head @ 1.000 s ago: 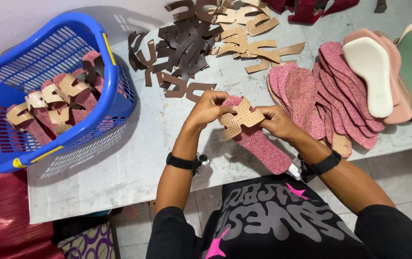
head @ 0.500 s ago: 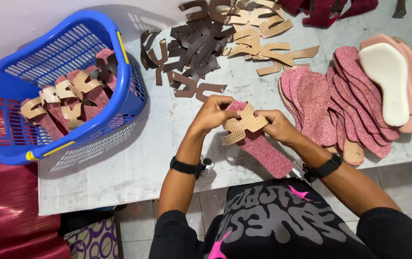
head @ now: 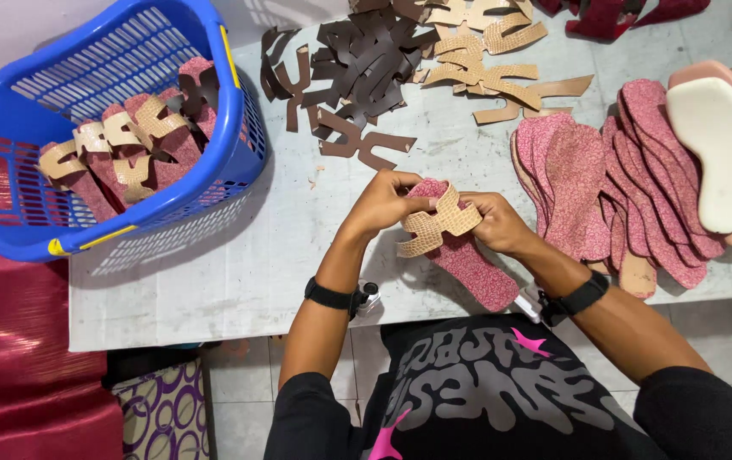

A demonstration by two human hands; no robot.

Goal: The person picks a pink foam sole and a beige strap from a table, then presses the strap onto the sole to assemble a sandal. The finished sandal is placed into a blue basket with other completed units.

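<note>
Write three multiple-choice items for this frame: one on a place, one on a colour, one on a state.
1. Where is the blue basket?
A. at the table's left end
B. on the floor
C. on the insole stack

2. What colour is the insole in the hands?
A. white
B. pink
C. green

3. How is the tan strap held?
A. by neither hand
B. by one hand
C. by both hands

Key: 1 A, it sits on the grey table at the left; 2 B, speckled pink; 3 C, left hand and right hand both grip it.
</note>
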